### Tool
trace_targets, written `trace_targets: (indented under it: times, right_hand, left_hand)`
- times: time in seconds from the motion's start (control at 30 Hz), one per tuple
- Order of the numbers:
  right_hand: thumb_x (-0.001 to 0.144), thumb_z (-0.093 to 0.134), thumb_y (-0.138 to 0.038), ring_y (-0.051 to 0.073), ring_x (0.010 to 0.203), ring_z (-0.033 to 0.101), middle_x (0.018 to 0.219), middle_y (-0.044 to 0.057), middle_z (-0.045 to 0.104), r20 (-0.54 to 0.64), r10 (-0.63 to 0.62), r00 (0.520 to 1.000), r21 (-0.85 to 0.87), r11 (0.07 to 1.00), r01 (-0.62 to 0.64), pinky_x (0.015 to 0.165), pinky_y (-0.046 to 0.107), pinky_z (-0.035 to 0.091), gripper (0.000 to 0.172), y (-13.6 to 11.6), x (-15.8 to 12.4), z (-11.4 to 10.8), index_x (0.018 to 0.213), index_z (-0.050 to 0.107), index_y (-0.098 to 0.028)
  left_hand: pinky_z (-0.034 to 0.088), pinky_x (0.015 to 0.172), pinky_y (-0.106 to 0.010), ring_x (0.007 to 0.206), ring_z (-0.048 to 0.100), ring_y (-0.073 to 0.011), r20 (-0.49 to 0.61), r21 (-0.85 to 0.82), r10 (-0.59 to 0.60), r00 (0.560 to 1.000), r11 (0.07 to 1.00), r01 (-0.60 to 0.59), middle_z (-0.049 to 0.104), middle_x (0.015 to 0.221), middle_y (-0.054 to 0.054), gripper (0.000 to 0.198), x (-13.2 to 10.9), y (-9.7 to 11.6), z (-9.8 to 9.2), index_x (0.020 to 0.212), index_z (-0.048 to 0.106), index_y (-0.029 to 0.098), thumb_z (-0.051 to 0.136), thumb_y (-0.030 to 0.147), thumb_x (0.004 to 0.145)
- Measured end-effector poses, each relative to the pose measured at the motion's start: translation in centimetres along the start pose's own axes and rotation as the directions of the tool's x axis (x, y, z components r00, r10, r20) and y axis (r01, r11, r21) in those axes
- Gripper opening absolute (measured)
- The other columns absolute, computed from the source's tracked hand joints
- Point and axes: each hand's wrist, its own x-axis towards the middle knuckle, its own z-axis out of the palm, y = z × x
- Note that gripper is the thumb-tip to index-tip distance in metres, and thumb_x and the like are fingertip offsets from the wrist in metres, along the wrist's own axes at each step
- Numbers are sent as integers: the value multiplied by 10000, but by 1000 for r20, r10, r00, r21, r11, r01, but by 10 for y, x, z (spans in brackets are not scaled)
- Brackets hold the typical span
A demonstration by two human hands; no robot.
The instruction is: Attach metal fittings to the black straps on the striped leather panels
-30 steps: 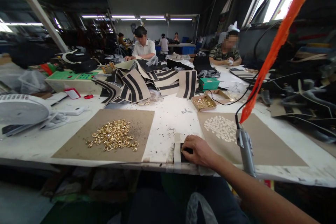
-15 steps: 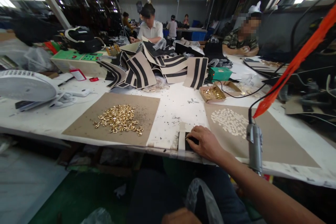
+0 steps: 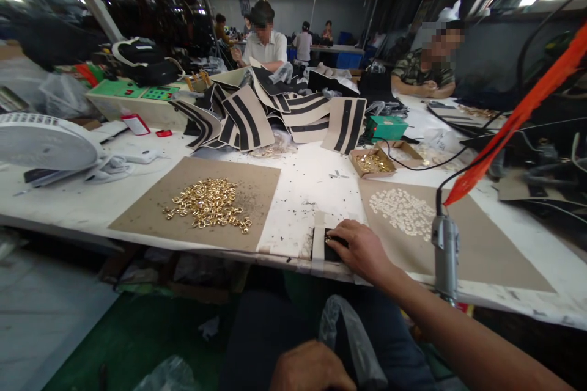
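Note:
On a small black pad [image 3: 334, 252] at the table's front edge, my right hand [image 3: 362, 249] pinches a small gold metal piece [image 3: 328, 241] between thumb and fingertips. Pale tape [image 3: 319, 244] runs down the pad's left side. My left hand [image 3: 312, 368] is low at the bottom edge, over my lap, with its fingers curled; whatever it holds is hidden. Beside it lies a clear plastic bag [image 3: 351, 336]. A heap of gold metal fittings [image 3: 208, 203] sits on the left brown board [image 3: 142, 214]. Small whitish pieces [image 3: 401, 211] are spread on the right board [image 3: 486, 244].
A grey handheld electric tool [image 3: 446, 256] hangs from an orange-wrapped cord [image 3: 518, 116] near my right forearm. Behind are an open box of gold bits [image 3: 372, 162], a green box [image 3: 387, 128] and striped panels [image 3: 302, 116]. A white fan [image 3: 46, 143] is leftmost. Two people sit across.
My left hand has risen a little further into view at the bottom. The right hand stays at the pad, its fingers nearly unmoved. The view has shifted slightly.

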Motion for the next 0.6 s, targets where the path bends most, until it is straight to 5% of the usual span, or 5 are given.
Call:
trace_targets:
  times: [0.1, 0.2, 0.37, 0.47, 0.6]
  right_hand:
    - [929, 678, -281, 214, 946, 619, 971, 31, 694, -20, 63, 998, 92, 994, -60, 846, 324, 438, 104, 3, 1, 5, 917, 781, -274]
    - [898, 694, -265, 217, 951, 621, 960, 31, 699, 4, 76, 997, 136, 988, -75, 845, 327, 448, 102, 4, 5, 6, 862, 790, -271]
    - [895, 682, -332, 232, 1002, 645, 1039, 53, 723, 37, 131, 991, 419, 898, -134, 928, 355, 471, 201, 11, 2, -14, 1043, 784, -240]
    - [950, 602, -502, 259, 1061, 652, 1146, 84, 723, 75, 235, 969, 671, 707, -224, 951, 391, 483, 387, 12, -15, -30, 1168, 742, -214]
    - [922, 515, -717, 302, 1089, 665, 1151, 120, 732, 238, 144, 961, 933, 242, -267, 934, 432, 518, 646, -3, -50, -32, 1230, 705, -182]
  left_hand:
    - [499, 874, -391, 898, 709, -304, -1, 120, 106, 994, 987, -105, 781, 879, -141, 357, -3, 17, -6, 882, 833, 233, 743, 569, 800]
    - [493, 740, -307, 763, 687, -229, -134, 260, 190, 973, 954, -151, 753, 796, -112, 300, -5, 29, -6, 808, 813, 194, 699, 465, 871]
    - [523, 721, -287, 800, 701, -247, -446, 76, -24, 895, 995, 65, 776, 810, -51, 256, 0, 43, -8, 820, 795, 170, 799, 423, 774]
    - [569, 820, -360, 924, 731, -315, -443, -126, -162, 882, 985, 117, 807, 928, -81, 390, 9, 54, -16, 980, 793, 150, 817, 466, 754]
    - [587, 858, -433, 888, 752, -315, -362, -346, -271, 892, 928, 141, 803, 987, -123, 463, 24, 57, -22, 1106, 750, 123, 802, 454, 786]
